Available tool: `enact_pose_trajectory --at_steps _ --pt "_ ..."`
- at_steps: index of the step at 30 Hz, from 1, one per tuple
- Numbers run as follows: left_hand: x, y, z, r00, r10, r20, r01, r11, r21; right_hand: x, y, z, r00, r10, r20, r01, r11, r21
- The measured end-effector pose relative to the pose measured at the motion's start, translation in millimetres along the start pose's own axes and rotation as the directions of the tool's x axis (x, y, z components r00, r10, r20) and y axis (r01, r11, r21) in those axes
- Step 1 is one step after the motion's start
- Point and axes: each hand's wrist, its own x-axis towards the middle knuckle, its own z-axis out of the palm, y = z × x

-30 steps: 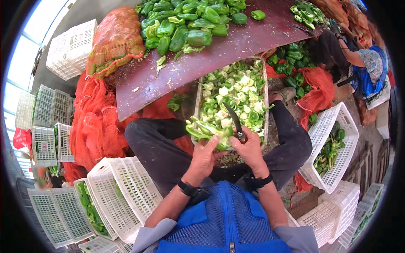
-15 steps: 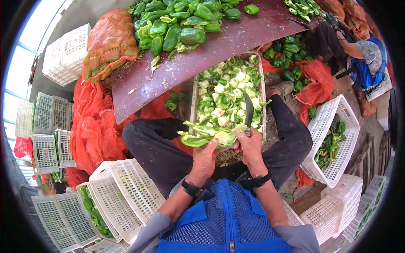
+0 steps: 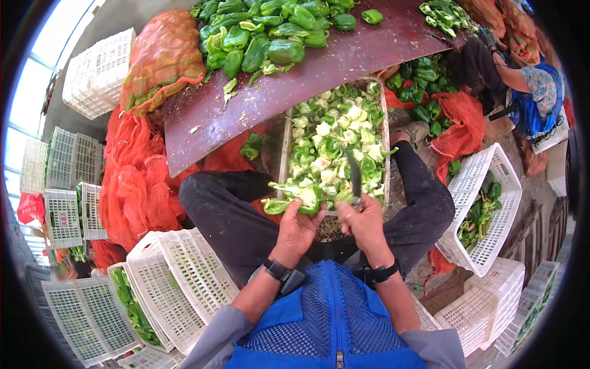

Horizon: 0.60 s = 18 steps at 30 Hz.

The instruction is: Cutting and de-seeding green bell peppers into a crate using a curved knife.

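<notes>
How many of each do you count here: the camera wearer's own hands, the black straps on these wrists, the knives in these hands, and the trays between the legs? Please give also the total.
Left hand and right hand: 2
Left wrist strap and right wrist strap: 2
Knife: 1
Tray: 1
Total: 6

Off the left edge of the dark red desk (image 3: pixel 203 132), bright window panes (image 3: pixel 56 42) glare white with pale light, next to a plain grey surface (image 3: pixel 120 18). Beyond the desk's near edge, toward its right end, spreads dull brown-grey floor (image 3: pixel 504 138), with a dark slatted frame (image 3: pixel 533 237) well apart.
</notes>
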Motion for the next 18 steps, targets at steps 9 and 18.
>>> enact_pose_trajectory --at_steps 9,18 --pt "12.9 -6.8 -35.2 0.986 -0.113 -0.123 0.099 0.988 -0.116 -22.1 2.9 33.9 0.958 -0.215 0.190 0.283 0.819 -0.499" --pt "-7.6 -6.1 4.6 0.983 0.054 -0.174 -0.006 0.965 0.261 10.6 12.6 12.6 0.992 -0.123 -0.011 0.111 0.925 -0.362"
